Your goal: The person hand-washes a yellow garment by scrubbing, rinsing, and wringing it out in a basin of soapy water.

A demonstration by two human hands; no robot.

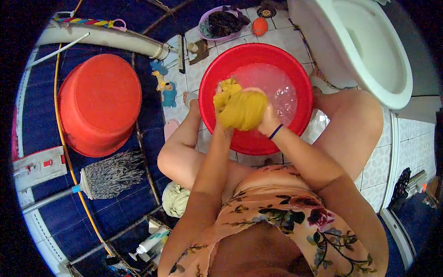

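A bunched yellow cloth [242, 110] is held over the near left part of a red basin [217, 69] with soapy-looking water in it. My right hand [268, 121] grips the cloth from its right side, and a dark blue band circles that wrist. On the cloth's left side is my left hand [222, 123], closed on it, with most of its fingers hidden by the fabric. The basin stands on the tiled floor between my legs.
A white toilet [401, 87] is at the upper right. Beyond the basin are a purple tub [205, 21] with dark cloth and an orange-red ball-like object [260, 27]. On the left are an upturned red tub [104, 101] and a mop [113, 174]. Pale cloth [175, 199] lies beside me.
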